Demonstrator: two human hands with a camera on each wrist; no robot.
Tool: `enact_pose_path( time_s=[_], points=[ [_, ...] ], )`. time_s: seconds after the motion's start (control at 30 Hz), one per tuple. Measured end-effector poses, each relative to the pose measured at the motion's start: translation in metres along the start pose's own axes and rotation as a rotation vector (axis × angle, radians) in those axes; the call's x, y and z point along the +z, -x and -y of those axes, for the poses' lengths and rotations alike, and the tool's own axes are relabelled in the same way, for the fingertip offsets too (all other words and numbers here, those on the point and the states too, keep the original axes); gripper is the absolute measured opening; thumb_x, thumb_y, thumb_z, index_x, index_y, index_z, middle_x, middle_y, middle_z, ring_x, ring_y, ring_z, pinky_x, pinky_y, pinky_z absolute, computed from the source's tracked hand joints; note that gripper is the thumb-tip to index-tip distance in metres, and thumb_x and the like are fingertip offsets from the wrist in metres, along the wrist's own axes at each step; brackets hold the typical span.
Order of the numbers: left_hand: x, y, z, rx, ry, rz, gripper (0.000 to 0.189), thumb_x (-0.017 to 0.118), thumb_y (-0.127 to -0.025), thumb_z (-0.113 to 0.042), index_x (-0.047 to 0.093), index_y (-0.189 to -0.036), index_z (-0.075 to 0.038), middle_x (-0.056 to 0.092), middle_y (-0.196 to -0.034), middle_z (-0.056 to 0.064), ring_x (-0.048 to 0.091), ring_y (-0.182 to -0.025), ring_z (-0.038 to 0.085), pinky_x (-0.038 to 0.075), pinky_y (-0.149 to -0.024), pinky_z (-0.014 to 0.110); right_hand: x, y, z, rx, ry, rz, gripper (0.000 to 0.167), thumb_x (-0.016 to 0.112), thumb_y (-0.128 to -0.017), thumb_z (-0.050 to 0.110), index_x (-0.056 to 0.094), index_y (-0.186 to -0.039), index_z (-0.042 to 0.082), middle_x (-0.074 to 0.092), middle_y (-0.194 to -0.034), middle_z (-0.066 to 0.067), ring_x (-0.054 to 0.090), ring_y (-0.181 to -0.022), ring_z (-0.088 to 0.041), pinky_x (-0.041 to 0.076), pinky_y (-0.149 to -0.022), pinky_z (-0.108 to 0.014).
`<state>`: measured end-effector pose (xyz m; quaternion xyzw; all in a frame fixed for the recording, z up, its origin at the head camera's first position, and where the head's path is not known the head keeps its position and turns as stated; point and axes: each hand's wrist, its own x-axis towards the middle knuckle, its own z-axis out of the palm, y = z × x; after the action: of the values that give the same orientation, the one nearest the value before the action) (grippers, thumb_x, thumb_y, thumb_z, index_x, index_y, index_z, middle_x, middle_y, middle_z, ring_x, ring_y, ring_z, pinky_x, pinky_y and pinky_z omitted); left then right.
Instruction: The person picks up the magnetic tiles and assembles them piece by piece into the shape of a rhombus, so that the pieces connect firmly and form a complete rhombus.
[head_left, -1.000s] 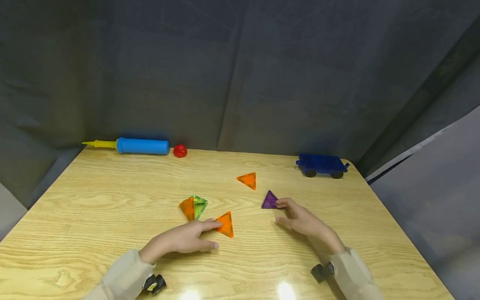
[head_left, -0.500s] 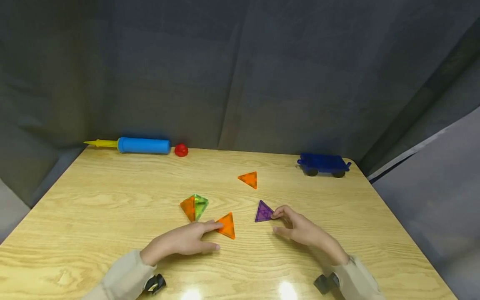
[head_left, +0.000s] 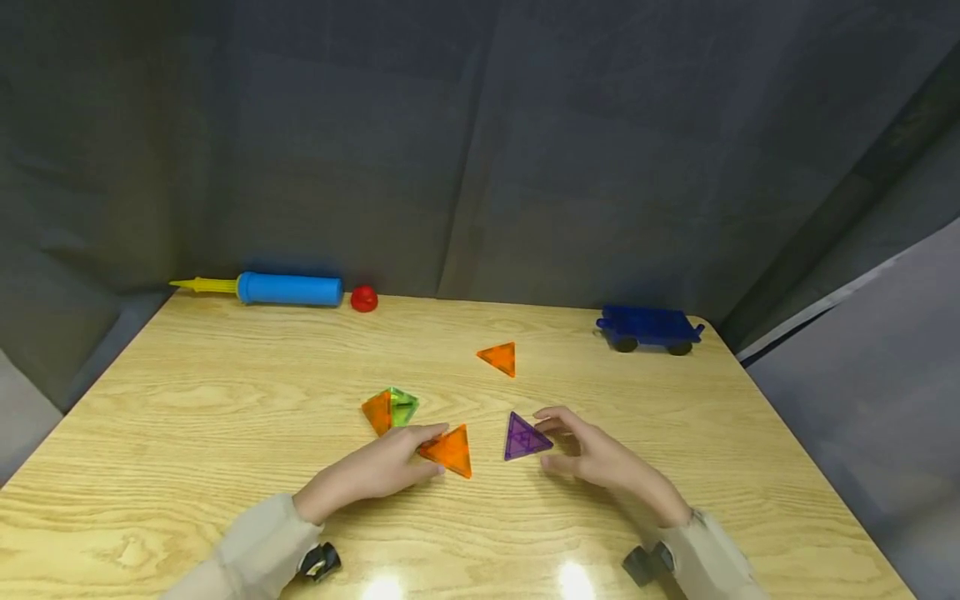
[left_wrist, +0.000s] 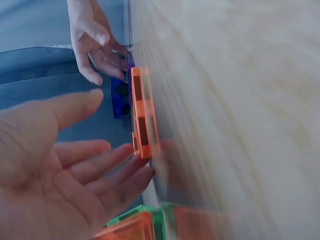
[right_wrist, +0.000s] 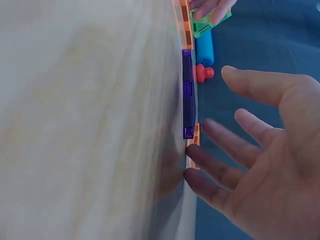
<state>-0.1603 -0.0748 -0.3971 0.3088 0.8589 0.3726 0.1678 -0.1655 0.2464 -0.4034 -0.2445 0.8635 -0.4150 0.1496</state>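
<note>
Flat on the table lies an orange translucent triangle tile [head_left: 452, 452], with my left hand [head_left: 378, 465] at its left corner. That hand's thumb and fingers are spread around the corner, and the left wrist view shows the thumb well apart from the tile [left_wrist: 142, 112]. A purple triangle tile [head_left: 525, 437] lies flat a short gap to the right. Beside its right corner is my right hand [head_left: 603, 450], fingers loosely extended; in the right wrist view the fingertips sit just past the end of the purple tile [right_wrist: 187, 95].
Behind the left hand stands a raised shape of an orange tile [head_left: 377, 412] and a green tile [head_left: 403, 407]. Another orange triangle [head_left: 501, 358] lies farther back. Along the back edge are a blue-and-yellow pump [head_left: 288, 289], a red ball-like piece [head_left: 364, 298] and a blue wheeled cart [head_left: 648, 327].
The purple tile has slid toward me and to the left, turning, with the right hand following. The left hand's thumb and fingers have shifted from on top of the orange tile to around its corner.
</note>
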Motion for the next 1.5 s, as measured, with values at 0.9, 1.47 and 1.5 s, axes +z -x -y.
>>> enact_pose_path(
  time_s=[0.9,1.47,1.5],
  points=[
    [0.020,-0.026,0.010,-0.094,-0.002,-0.099,0.057,0.068,-0.088,-0.027,0.051,-0.134,0.002,0.051,-0.109,0.008,0.041,-0.094,0.018,0.037,-0.081,0.036,0.000,-0.044,-0.007,0.088,0.224,0.054,0.063,0.073,-0.085,0.028,0.049,-0.137,0.003,0.034,-0.146,-0.020,0.027,-0.132,-0.044,0.026,-0.103,-0.063],
    [0.028,-0.027,0.004,-0.146,0.005,-0.133,0.062,0.078,-0.078,-0.029,0.055,-0.129,-0.002,0.052,-0.114,0.010,0.041,-0.102,0.024,0.038,-0.089,0.045,0.011,-0.045,0.001,-0.012,0.071,0.106,0.059,0.071,-0.083,0.003,0.042,-0.134,0.001,0.053,-0.116,-0.016,0.052,-0.102,-0.026,0.044,-0.091,-0.040],
    [0.028,-0.028,0.003,-0.150,0.005,-0.136,0.062,0.078,-0.078,-0.028,0.055,-0.129,-0.002,0.051,-0.113,0.010,0.041,-0.101,0.024,0.037,-0.088,0.044,0.012,-0.045,0.002,-0.026,0.068,0.113,0.059,0.070,-0.083,0.003,0.041,-0.135,0.002,0.055,-0.112,-0.015,0.053,-0.099,-0.024,0.045,-0.088,-0.037]
  ],
)
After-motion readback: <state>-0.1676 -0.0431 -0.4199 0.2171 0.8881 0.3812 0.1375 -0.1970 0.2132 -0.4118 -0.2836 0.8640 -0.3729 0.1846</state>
